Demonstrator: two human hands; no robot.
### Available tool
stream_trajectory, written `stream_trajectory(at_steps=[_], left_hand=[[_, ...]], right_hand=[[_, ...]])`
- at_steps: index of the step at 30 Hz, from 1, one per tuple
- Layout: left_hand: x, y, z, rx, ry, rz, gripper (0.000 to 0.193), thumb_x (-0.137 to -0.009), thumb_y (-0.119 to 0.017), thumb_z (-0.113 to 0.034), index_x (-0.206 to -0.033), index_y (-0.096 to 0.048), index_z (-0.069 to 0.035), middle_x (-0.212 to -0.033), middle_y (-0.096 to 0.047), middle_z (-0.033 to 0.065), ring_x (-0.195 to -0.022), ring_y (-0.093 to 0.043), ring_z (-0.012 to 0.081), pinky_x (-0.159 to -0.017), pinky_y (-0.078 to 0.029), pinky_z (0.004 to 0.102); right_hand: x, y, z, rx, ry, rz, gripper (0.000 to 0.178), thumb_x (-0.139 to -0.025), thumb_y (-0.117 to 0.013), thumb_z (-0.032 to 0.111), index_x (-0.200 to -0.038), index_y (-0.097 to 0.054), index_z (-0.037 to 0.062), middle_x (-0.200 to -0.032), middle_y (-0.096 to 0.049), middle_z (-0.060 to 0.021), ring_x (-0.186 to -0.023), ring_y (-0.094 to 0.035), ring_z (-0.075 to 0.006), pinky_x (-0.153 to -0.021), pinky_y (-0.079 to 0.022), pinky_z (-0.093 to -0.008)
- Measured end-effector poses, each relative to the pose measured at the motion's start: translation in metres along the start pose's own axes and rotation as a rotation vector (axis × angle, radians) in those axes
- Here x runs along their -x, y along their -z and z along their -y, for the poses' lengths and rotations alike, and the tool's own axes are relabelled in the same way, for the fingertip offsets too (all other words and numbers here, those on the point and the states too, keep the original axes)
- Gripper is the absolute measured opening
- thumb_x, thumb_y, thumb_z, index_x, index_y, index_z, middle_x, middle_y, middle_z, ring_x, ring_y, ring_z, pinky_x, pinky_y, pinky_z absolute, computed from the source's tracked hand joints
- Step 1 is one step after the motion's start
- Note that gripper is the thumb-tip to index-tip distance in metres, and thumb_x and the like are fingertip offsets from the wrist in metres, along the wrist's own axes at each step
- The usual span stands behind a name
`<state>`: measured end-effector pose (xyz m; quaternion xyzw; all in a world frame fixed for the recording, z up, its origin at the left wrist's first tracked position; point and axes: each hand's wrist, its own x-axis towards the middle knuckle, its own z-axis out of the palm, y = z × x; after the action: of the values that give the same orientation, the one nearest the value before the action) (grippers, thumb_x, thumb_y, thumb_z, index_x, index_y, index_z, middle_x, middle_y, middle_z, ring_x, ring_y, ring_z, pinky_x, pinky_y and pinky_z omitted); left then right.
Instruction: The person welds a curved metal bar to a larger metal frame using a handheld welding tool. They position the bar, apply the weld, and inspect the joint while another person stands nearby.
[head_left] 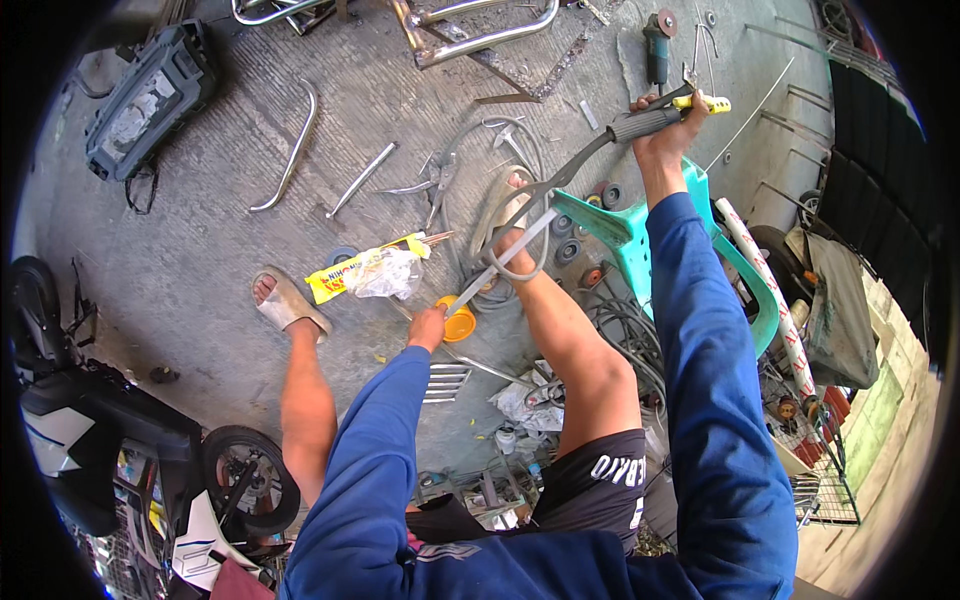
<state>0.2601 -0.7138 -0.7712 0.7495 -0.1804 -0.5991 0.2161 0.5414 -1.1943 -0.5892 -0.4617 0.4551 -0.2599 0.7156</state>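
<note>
Silvery metal is running slantwise between my two hands: a long, straight bar [502, 263], its near end sitting at the left hand [428, 328], its long axis pointing forward and to the right across the right ankle [519, 263], toward the edge of the green plastic seat [622, 238]. I'm not managing to tell whether its far tip is touching that edge. My left hand is the nearer one, its fingers wrapping around the bar, just beside an orange-yellow round dish [460, 325]. My right hand [666, 140] is reaching well apart from it, beyond the far tip and farther forward. I'm clasping with it the ribbed grey handle of a welding electrode holder [643, 124], whose yellow head is pointing right, near an angle grinder [657, 55]. The holder's cable [583, 158] is trailing back toward the bar.
</note>
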Motion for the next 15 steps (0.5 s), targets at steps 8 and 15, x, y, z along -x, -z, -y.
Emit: stream_trajectory(at_steps=[8, 15], left_hand=[[0.007, -0.015, 0.019, -0.022, 0.205, 0.053, 0.027, -0.104, -0.054, -0.021, -0.121, -0.07, -0.008, -0.109, -0.074, 0.0248, -0.106, -0.071, 0.0452, -0.092, -0.056, 0.056], [0.039, -0.019, 0.117, -0.141, 0.483, 0.061, 0.028, -0.104, -0.054, -0.02, -0.125, -0.068, -0.007, -0.11, -0.074, 0.0238, -0.106, -0.071, 0.0443, -0.092, -0.057, 0.0554]], right_hand=[[0.0, 0.032, 0.035, -0.111, 0.088, -0.109, 0.071, -0.078, -0.063, 0.077, -0.096, -0.049, 0.0094, -0.08, -0.054, -0.0125, -0.072, -0.054, -0.0267, -0.073, -0.047, -0.0424], [-0.008, 0.065, 0.067, -0.102, 0.02, -0.306, 0.085, -0.079, -0.05, 0.082, -0.093, -0.046, -0.0017, -0.083, -0.052, -0.0174, -0.077, -0.053, -0.0302, -0.077, -0.046, -0.0456]])
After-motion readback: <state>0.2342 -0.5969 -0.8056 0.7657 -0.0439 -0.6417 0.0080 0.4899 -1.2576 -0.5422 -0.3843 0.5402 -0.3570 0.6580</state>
